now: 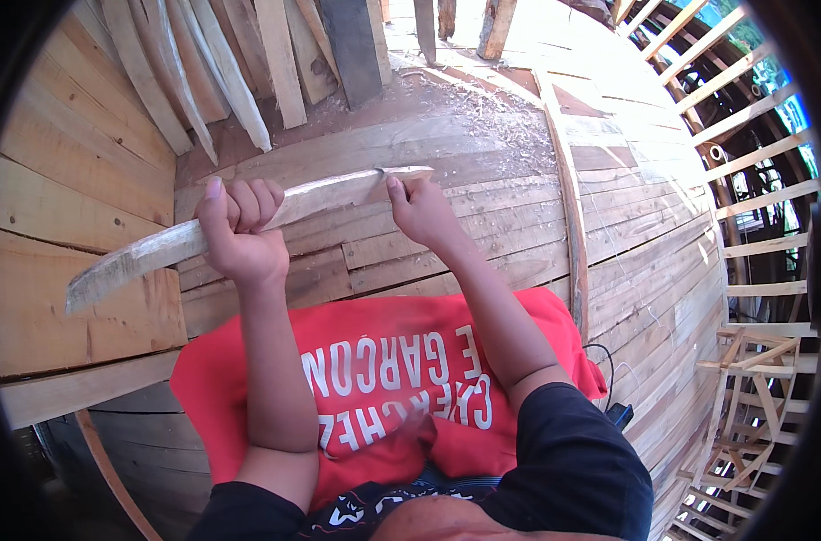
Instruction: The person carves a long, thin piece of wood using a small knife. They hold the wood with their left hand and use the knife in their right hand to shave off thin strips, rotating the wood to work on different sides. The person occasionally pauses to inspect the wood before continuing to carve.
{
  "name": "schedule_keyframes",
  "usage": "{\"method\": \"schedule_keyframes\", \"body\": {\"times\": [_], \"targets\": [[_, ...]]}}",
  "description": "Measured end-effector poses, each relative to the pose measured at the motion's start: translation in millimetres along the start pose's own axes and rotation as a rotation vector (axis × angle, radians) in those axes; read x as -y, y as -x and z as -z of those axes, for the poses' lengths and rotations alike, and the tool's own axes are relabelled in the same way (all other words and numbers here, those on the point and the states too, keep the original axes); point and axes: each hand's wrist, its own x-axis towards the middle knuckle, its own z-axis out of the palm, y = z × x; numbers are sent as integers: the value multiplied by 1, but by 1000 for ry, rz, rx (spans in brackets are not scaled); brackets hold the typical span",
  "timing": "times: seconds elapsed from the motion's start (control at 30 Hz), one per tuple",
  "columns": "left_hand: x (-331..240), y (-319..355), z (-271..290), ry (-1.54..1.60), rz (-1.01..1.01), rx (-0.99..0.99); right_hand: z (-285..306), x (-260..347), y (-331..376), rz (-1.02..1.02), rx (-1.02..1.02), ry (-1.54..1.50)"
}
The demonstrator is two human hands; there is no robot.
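Observation:
A long, curved length of pale wood [326, 192] stretches across in front of me, its broad, weathered end at the left and its thin end at the right. My left hand [242, 229] is wrapped round it left of its middle, thumb up. Close to the thin end, my right hand [420, 210] is closed with the thumb raised against the wood's lower edge. A small dark piece shows on the wood by that thumb; what the fingers hold is hidden. A red garment with white lettering [392, 334] covers my lap.
Several wooden strips and posts [221, 68] lean at the back left beside a plank wall [77, 162]. Wood shavings [510, 122] litter the plank floor [510, 243] ahead. A raised batten [564, 171] runs along the right. Slatted railing [762, 239] lines the far right.

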Motion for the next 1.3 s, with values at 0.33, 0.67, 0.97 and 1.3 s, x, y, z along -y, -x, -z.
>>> {"method": "schedule_keyframes", "body": {"times": [0.33,0.67,0.97,1.3], "targets": [[4,3,3,36,-43,167,-2,-1,4,82,-45,6],[4,2,-5,47,-42,190,-2,-36,-12,-181,-83,110],[2,5,-6,47,-44,197,4,-29,-16,-155,46,53],[12,4,13,135,-35,318,17,-2,16,-118,47,23]]}}
